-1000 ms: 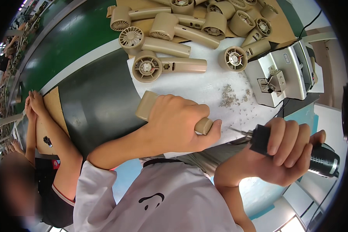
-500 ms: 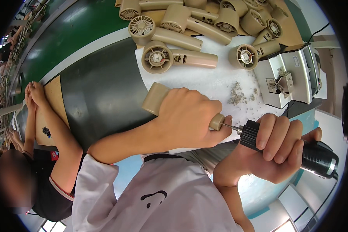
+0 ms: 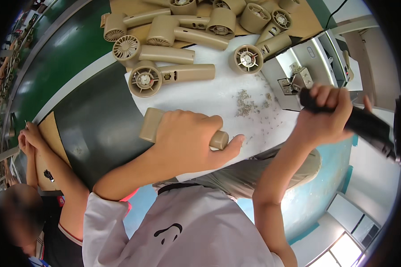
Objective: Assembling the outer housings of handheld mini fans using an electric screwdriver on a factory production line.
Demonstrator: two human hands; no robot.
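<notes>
Handheld fan (image 3: 152, 123): above the desk (image 3: 93, 120), handle in our left hand (image 3: 187, 140), its end left exposed, likely for access. Our right hand (image 3: 327, 116) grips a black driver (image 3: 369, 126). Loose screws (image 3: 245, 105) on white sheet (image 3: 187, 99), perhaps for visibility.

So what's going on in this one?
The person's left hand holds a beige plastic handheld fan by its handle. The right hand holds a black cylindrical power tool, apart from the fan and seemingly close to a silver metal box. Tiny metallic pieces lie scattered on a flat white sheet, with more beige fans beyond.
</notes>
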